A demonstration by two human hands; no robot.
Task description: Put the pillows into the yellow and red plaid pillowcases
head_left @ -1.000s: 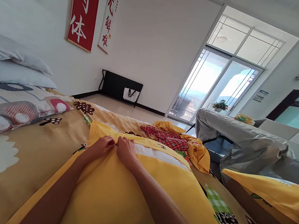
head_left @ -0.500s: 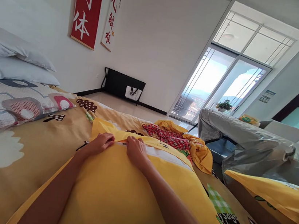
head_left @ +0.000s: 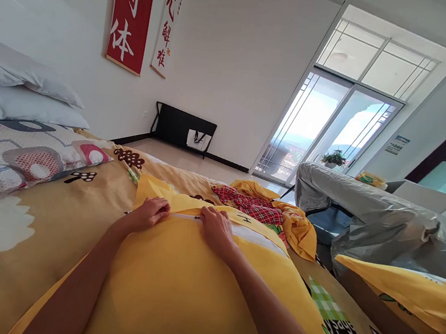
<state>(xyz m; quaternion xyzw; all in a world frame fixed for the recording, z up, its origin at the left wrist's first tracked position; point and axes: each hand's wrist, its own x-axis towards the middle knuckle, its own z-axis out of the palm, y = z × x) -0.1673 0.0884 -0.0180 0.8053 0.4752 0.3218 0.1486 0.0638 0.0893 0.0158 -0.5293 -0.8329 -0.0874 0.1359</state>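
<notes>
A plump yellow pillowcase (head_left: 187, 283) lies on the bed in front of me, with a white inner pillow (head_left: 254, 238) showing through its gap at the far right. My left hand (head_left: 153, 211) is closed on the far edge of the case, at the left end of a zipper (head_left: 179, 215). Just right of it, my right hand (head_left: 215, 227) pinches at the dark zipper slider, its fingers curled over the seam. The fingertips partly hide the slider. Left of the slider the zipper seam is joined; right of it the gap stands apart.
Beyond the pillowcase lie a red plaid cloth (head_left: 243, 202) and crumpled yellow fabric (head_left: 301, 229). A patterned pillow (head_left: 34, 164) and white pillows (head_left: 26, 103) are at left. On the right stand a plastic-covered table (head_left: 367, 191) and another yellow piece (head_left: 415, 293).
My right hand has slid a little to the right along the zipper, taking the slider with it. My left hand has stayed nearly in place on the case edge.
</notes>
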